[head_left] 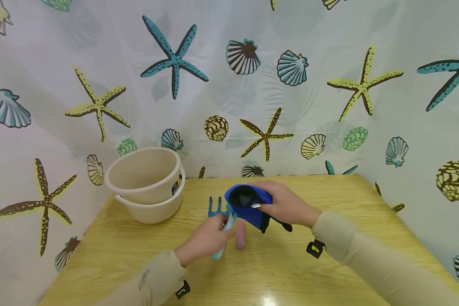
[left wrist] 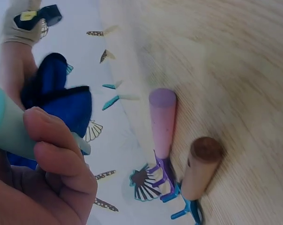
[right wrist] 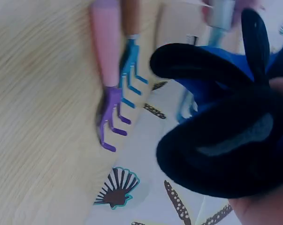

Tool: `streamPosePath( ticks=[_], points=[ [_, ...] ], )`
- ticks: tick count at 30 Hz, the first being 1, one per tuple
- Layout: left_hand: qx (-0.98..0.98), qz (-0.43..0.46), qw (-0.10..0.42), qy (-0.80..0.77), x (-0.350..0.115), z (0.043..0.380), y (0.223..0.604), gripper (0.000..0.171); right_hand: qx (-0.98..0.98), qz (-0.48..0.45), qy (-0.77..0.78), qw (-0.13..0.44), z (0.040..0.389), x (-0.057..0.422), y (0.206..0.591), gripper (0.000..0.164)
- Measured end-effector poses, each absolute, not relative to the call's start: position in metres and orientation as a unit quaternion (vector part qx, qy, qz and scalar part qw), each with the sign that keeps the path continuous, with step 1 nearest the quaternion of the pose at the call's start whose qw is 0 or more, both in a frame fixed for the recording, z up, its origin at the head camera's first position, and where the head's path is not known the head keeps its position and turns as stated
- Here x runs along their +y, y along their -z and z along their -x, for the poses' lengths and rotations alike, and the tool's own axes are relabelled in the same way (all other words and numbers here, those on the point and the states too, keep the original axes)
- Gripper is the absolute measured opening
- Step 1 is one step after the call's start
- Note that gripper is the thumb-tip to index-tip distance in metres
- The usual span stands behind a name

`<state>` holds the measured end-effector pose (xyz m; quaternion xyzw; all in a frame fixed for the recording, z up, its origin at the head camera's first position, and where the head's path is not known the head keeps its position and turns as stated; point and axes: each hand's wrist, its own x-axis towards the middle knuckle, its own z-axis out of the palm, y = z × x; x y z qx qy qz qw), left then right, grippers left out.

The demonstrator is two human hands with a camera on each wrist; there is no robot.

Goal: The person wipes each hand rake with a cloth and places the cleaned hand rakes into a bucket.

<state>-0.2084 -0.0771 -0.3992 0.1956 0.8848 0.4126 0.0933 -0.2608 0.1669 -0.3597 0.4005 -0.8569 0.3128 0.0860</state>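
Observation:
My left hand (head_left: 204,239) grips a hand tool by its pale turquoise handle (head_left: 219,253); the tool's far end runs up to a blue and black fabric piece (head_left: 257,216). With fingers bent over its top, my right hand (head_left: 284,204) holds that fabric piece. Its round opening shows a dark inside, and black-edged flaps hang off it. Below the hands lie two small rakes: a pink-handled one (left wrist: 163,124) with purple tines (right wrist: 112,117), and one with a brown handle (left wrist: 200,171) and blue tines (head_left: 216,208). In the head view the left hand covers the brown handle.
Two nested cream buckets (head_left: 149,212), with a white carrying handle, stand at the back left of the wooden table (head_left: 321,272). A curtain (head_left: 222,97) printed with starfish and shells hangs behind the table and along its sides.

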Motion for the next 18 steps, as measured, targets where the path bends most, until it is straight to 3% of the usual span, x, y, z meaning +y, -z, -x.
streamPosePath(
  ticks=[5, 9, 13, 18],
  points=[
    [0.885, -0.21, 0.09, -0.405, -0.07, 0.2, 0.394, 0.021, -0.889, -0.383, -0.151, 0.2, 0.255, 0.152, 0.37, 0.074],
    [0.883, -0.21, 0.093, -0.41, -0.066, 0.196, 0.392, 0.018, -0.884, -0.39, -0.059, 0.251, 0.253, 0.143, 0.373, 0.082],
    [0.876, -0.202, 0.103, -0.426, -0.065, 0.196, 0.392, 0.023, -0.879, -0.41, -0.007, 0.245, 0.25, 0.139, 0.377, 0.077],
    [0.886, -0.178, 0.103, -0.416, -0.066, 0.196, 0.395, 0.028, -0.896, -0.403, 0.009, 0.187, 0.249, 0.14, 0.382, 0.076]
  ],
)
